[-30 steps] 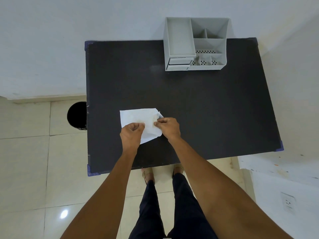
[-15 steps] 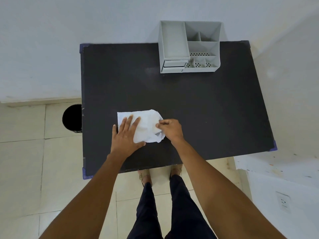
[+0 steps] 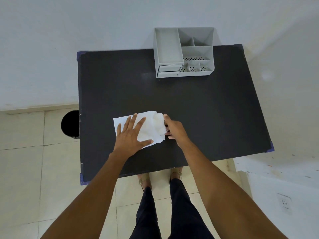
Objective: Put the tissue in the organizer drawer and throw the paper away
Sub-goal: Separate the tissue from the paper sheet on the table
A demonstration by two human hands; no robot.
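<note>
A white paper sheet (image 3: pixel 120 121) lies flat on the black table (image 3: pixel 198 109), near its front edge. My left hand (image 3: pixel 132 135) presses down on it, palm flat and fingers spread. A crumpled white tissue (image 3: pixel 158 125) sits on the sheet's right part. My right hand (image 3: pixel 174 130) grips the tissue's right edge with curled fingers. The grey organizer (image 3: pixel 183 52) stands at the table's far edge, with its small drawer (image 3: pixel 169 70) at the lower left front, far from both hands.
A black round bin (image 3: pixel 69 124) stands on the tiled floor, tight against the table's left side. White walls close in behind and to the right. My legs and feet show below the table's front edge.
My left hand went from a pinch on the paper to a flat, spread palm on it. My right hand shifted along the tissue's right edge and bunched it up.
</note>
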